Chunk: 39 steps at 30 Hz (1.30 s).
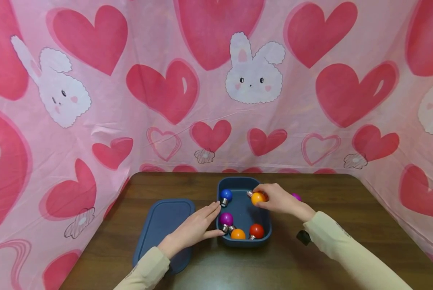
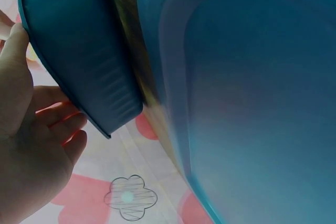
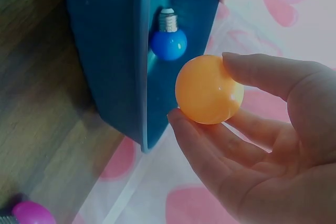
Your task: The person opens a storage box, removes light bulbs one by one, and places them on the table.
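Between its thumb and fingers, my right hand (image 1: 276,198) pinches an orange light bulb (image 1: 258,198) over the right side of a dark blue rectangular container (image 1: 243,209); its metal base points left in the head view. My left hand (image 1: 196,225), fingers extended, rests at the container's left rim. Inside lie a blue bulb (image 1: 226,195) near the far left, a magenta bulb (image 1: 226,219) at the left, a second orange bulb (image 1: 238,234) and a red bulb (image 1: 256,230) at the near end. The right wrist view shows the held orange bulb (image 3: 209,89) close up.
A flat blue lid (image 1: 162,237) lies on the wooden table (image 1: 238,270), left of the container and partly under my left forearm. Another magenta bulb (image 1: 296,197) sits beyond my right wrist. A small black object (image 1: 304,237) is beside the right sleeve. A pink heart-patterned cloth (image 1: 209,108) surrounds the table.
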Tool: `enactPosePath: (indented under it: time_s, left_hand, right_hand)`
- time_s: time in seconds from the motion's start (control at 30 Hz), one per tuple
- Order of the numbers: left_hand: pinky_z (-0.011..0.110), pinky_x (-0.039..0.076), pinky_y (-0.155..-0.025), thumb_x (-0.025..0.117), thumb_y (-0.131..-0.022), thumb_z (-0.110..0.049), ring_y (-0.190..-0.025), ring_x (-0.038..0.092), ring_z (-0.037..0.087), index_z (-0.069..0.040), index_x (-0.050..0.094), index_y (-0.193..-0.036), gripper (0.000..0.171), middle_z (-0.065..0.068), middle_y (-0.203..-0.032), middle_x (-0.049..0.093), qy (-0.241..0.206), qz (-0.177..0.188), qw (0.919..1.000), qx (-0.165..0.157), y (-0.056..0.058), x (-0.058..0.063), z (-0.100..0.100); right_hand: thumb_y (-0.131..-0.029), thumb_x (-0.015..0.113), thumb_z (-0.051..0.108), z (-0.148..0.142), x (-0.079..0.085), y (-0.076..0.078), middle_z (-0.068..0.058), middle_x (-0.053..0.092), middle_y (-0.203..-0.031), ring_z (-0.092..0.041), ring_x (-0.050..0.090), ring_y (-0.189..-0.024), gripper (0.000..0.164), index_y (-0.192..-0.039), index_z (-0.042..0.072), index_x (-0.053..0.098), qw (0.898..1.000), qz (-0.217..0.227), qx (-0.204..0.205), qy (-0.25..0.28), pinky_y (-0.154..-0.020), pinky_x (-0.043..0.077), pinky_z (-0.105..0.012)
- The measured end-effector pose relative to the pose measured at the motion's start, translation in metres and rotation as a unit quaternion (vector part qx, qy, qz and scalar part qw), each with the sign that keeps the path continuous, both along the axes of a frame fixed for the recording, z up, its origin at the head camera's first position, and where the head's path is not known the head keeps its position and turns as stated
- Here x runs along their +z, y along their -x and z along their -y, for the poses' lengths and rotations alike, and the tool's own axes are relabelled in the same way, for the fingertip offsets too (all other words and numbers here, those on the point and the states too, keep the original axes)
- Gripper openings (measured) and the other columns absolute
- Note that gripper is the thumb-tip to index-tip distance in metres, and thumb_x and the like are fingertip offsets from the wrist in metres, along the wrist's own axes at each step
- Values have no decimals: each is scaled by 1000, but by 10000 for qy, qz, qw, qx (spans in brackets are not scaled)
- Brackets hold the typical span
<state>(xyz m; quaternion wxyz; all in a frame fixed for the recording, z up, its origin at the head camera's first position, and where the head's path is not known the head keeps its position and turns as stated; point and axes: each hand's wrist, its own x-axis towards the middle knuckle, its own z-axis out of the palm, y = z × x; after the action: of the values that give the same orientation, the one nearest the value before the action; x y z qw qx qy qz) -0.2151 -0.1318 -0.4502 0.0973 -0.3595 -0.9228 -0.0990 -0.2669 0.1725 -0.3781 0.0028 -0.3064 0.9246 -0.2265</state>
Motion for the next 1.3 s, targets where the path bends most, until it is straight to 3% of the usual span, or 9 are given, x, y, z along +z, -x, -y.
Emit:
enactPosePath:
  time_s: [0.43, 0.73, 0.9, 1.13, 1.3]
  left_hand:
    - [44, 48, -109, 56, -93, -59, -139, 50, 28, -3, 48, -146, 77, 13, -154, 46, -13, -33, 10000, -52, 0, 0, 0]
    - [44, 48, -109, 57, -93, -58, -139, 50, 28, -3, 48, -145, 77, 14, -154, 46, -14, -8, 10000, -46, -1, 1, 0]
    - [44, 47, -110, 58, -93, -57, -139, 50, 29, -3, 48, -146, 77, 14, -155, 45, -2, -26, 10000, -54, -1, 2, 0]
    - [43, 48, -109, 58, -93, -58, -139, 50, 28, -3, 48, -146, 77, 14, -155, 45, 19, -49, 10000, -39, -2, 2, 1]
    - [43, 47, -110, 56, -93, -59, -140, 49, 28, -3, 47, -147, 78, 12, -156, 44, 11, 20, 10000, -9, -2, 2, 1]
  right_hand:
    - [-84, 78, 17, -20, 6, 2, -9, 71, -98, -13, 59, -80, 34, -112, 0, 67, 9995, -212, -159, 147, -72, 57, -24]
    - [-81, 79, 14, -40, 11, 7, -10, 71, -95, -18, 60, -79, 34, -109, -2, 68, 9980, -485, -333, 245, -73, 58, -34]
    - [-81, 78, 14, -53, 14, 8, -11, 71, -96, -20, 61, -81, 34, -109, -2, 67, 9977, -336, -542, 247, -77, 58, -39]
    - [-82, 77, 14, -68, 10, 10, -12, 72, -97, -20, 60, -82, 35, -110, -3, 67, 9971, -243, -702, 146, -74, 54, -30]
    - [-82, 77, 14, -83, 7, 11, -11, 71, -98, -20, 60, -82, 36, -112, -2, 66, 9961, -137, -871, 97, -76, 55, -33]
